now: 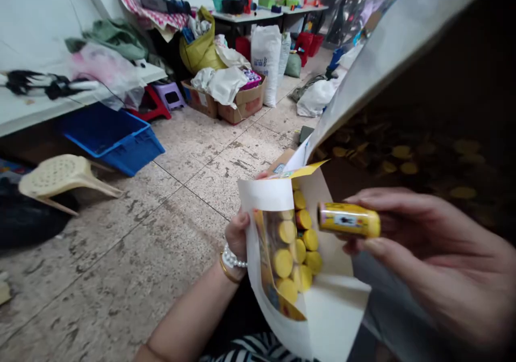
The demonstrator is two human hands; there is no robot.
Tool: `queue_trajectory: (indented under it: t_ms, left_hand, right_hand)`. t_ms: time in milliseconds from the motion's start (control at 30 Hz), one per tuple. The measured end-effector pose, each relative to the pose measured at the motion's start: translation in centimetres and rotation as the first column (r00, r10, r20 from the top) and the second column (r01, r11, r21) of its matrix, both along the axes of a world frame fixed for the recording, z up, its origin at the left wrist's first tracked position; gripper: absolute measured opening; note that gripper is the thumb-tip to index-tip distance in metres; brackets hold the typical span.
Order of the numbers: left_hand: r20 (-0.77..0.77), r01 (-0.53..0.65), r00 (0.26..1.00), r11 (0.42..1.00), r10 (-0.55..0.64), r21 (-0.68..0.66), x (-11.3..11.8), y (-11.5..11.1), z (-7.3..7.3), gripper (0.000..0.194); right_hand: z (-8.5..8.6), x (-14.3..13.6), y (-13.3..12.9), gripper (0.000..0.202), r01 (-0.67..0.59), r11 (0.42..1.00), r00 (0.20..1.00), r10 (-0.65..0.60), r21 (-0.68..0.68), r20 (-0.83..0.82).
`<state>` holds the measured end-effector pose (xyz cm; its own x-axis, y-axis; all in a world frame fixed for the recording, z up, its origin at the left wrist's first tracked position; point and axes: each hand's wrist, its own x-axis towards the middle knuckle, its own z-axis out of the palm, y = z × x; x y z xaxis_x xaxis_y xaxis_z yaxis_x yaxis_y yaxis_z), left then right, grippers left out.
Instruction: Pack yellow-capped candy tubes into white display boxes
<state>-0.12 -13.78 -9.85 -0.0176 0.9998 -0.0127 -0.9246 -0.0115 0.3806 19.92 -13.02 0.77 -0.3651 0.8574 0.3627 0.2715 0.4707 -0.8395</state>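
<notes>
Tube [349, 219] pinched in right hand [435, 260] fingertips, long axis 3–9 o'clock, end aimed at box [266, 195] mouth just to its 9. Left hand [237, 233] grips the box's 9 o'clock edge. Capped tubes [296, 249] already packed inside. Right hand nearer.

The left hand [237, 235] is curled in a grip, wrist bent; the right hand [427, 254] pinches with extended fingers.

The left hand [238, 237] is mostly hidden behind the box [322, 303]. The tube [349, 219] label is blurred. The right hand [435, 260] is cut off by the right edge.
</notes>
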Motion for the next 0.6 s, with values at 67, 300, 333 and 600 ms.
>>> queue_trajectory:
  t_ms: [67,300,333,600]
  left_hand:
    - [-0.037,-0.026,0.999,0.999,0.025,-0.035,0.5,-0.5,-0.3,0.066]
    - [-0.113,-0.101,0.989,0.995,0.101,0.0,1.2,-1.4,-0.7,0.047]
    - [-0.123,-0.076,0.989,0.997,0.078,0.018,1.2,-1.4,-0.6,0.046]
    - [-0.168,-0.14,0.977,0.989,0.13,-0.045,1.4,-1.2,0.4,0.03]
  right_hand:
    - [-0.1,-0.6,-0.4,0.036,-0.052,0.999,0.998,0.052,-0.013,-0.027]
    - [-0.1,0.0,0.9,0.025,-0.057,0.98,0.996,0.042,0.189,0.08]
    - [0.0,0.2,1.2,0.024,-0.038,0.98,0.997,0.024,0.197,0.073]
    - [-1.7,-0.8,1.2,0.019,-0.283,0.918,0.957,0.251,0.278,0.143]
